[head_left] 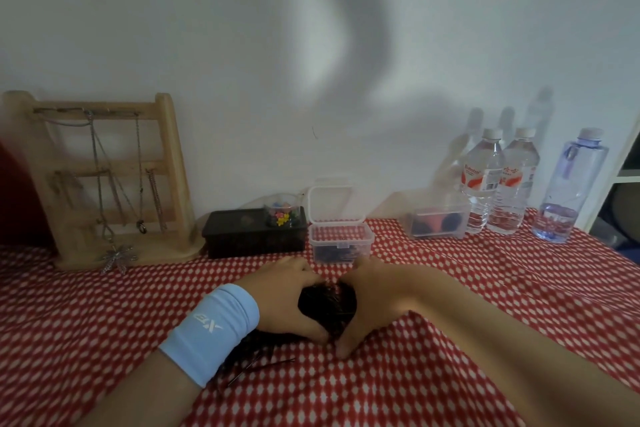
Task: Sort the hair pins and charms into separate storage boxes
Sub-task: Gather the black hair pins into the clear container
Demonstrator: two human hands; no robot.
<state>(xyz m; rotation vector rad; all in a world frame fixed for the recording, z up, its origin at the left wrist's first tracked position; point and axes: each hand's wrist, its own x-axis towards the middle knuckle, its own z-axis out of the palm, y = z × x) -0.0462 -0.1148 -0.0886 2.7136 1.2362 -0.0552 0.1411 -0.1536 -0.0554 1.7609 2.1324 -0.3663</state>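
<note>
Currently left hand and right hand cup a dark pile of hair pins between them on the red cloth, fingers curled round it. Stray pins lie under the left wrist. Clear box, lid up, sits just beyond the fingertips. Charms sit atop a black box, beyond the left hand.

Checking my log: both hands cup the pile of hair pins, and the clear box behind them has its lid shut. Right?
No, the head view shows the clear box with its lid raised open. Left hand and right hand do cup the hair pins.
</note>
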